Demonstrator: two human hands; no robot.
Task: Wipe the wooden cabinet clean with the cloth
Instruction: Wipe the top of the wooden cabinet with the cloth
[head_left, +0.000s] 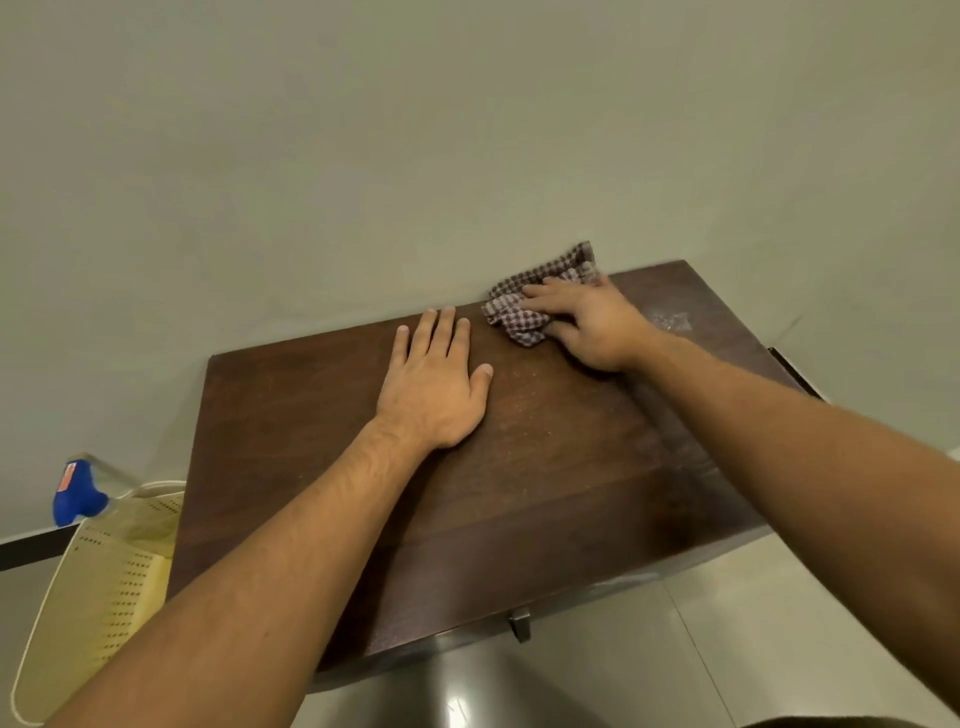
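Two bare forearms (249, 597) come up from the bottom of the frame, closest to me; they lead straight to the work. The checked cloth (514, 319) lies bunched on top of the wooden cabinet (291, 415), right of centre and hard against the back edge where the top meets the wall (363, 156). The right hand (592, 325) covers it, fingers nearly straight and pressing it to the wood rather than pinching; bunched like that, I reckon, it gives a thick pad to push. The left hand (434, 387) lies flat at mid-frame, fingers spread and holding nothing; it looks planted there to brace the reach. A pale dusty patch (670, 319) shows just right of the wiping hand, so that corner seems yet to be done. Lower down, a small handle (519, 623) juts from the cabinet front. At lower left a cream perforated basket (104, 587) stands beside the cabinet, a blue plastic object (75, 499) just behind it; pale floor tiles (753, 623) fill the lower right.
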